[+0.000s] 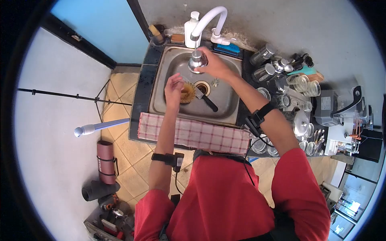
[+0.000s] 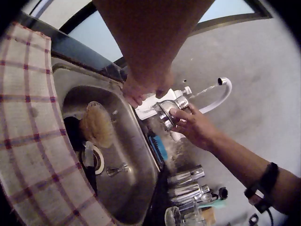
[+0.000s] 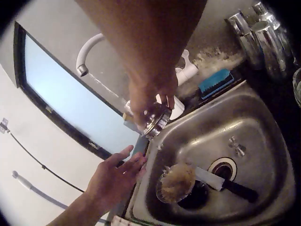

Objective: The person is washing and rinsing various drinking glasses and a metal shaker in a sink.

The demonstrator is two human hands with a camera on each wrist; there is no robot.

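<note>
My right hand [image 1: 215, 64] grips a shiny metal piece [image 1: 197, 63] with a wide rim and a narrower top, like a cocktail shaker's upper part. Water from the white curved tap [image 1: 209, 17] runs down onto it. To the left, my left hand [image 1: 174, 89] is raised over the sink [image 1: 229, 98], its fingers loosely bent around nothing. Below that hand lies a ribbed clear dish [image 3: 160, 190] with a tan scrubber-like mass [image 3: 179, 181] in it. Beside it rests a knife [image 3: 209, 179] with a black handle, close to the drain [image 3: 223, 165].
A small clear piece [image 3: 237, 147] lies in the sink. Behind stand a white bottle [image 1: 189, 32] and a blue brush [image 1: 228, 48]. Metal shakers [image 1: 263, 72] and glass jars [image 1: 301, 83] crowd the right counter. A checked towel [image 1: 193, 134] covers the front edge.
</note>
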